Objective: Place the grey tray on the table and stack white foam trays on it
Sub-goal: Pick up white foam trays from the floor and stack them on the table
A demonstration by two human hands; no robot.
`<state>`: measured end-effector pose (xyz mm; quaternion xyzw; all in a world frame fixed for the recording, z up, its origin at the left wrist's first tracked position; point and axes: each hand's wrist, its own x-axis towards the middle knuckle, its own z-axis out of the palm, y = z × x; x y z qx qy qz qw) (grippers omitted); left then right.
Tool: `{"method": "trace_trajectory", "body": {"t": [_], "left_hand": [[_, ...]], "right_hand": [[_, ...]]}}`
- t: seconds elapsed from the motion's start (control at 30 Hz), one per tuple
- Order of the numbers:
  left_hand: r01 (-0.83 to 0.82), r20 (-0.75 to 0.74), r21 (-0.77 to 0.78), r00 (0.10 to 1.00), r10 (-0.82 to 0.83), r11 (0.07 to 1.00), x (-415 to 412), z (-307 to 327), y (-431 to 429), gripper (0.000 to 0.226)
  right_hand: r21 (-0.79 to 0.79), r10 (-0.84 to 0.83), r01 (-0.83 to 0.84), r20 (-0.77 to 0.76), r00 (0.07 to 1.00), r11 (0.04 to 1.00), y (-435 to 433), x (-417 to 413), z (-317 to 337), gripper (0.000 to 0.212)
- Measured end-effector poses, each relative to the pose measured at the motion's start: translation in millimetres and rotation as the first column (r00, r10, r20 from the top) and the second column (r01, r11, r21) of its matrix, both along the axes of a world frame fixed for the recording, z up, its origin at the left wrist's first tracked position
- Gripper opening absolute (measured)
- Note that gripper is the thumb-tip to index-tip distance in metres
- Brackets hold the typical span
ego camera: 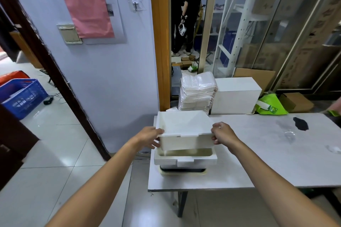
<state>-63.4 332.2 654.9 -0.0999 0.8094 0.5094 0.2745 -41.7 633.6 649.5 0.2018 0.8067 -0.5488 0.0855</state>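
A white foam tray (184,125) hangs just above a stack of white foam trays (185,160) at the table's left end. My left hand (150,136) grips its left rim and my right hand (224,133) grips its right rim, thumbs on top. Under the stack, the grey tray (182,170) shows only as a dark strip with a pale rim on the table (258,153). The held tray's lower part sits partly inside the top tray of the stack.
Behind the table stand a wrapped pile of white foam trays (197,92), a white box (236,95) and a green bag (271,106). A dark patch (300,123) and clear plastic scraps lie on the table's right part. People stand in the doorway beyond.
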Motion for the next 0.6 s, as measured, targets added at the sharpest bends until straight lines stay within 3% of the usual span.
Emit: {"method": "trace_trajectory", "body": {"t": [0.27,0.4,0.5,0.6], "left_hand": [[0.051,-0.022,-0.081,0.998,-0.053,0.995,-5,-18,-7,0.034],[0.052,-0.064,-0.099,0.996,-0.059,0.994,-3,-17,-7,0.011],[0.032,-0.076,-0.108,0.996,-0.041,0.994,-4,-18,-6,0.009],[0.031,-0.075,-0.125,0.996,-0.041,0.992,-6,-23,-6,0.045]], "right_hand": [[-0.006,0.025,-0.025,0.012,1.000,1.000,0,6,-8,0.018],[-0.003,0.049,-0.049,0.023,0.999,0.999,-3,9,-10,0.015],[-0.001,0.067,-0.067,0.025,0.997,0.998,-6,10,-11,0.011],[-0.001,0.072,-0.072,0.027,0.997,0.997,-6,10,-12,0.008]]}}
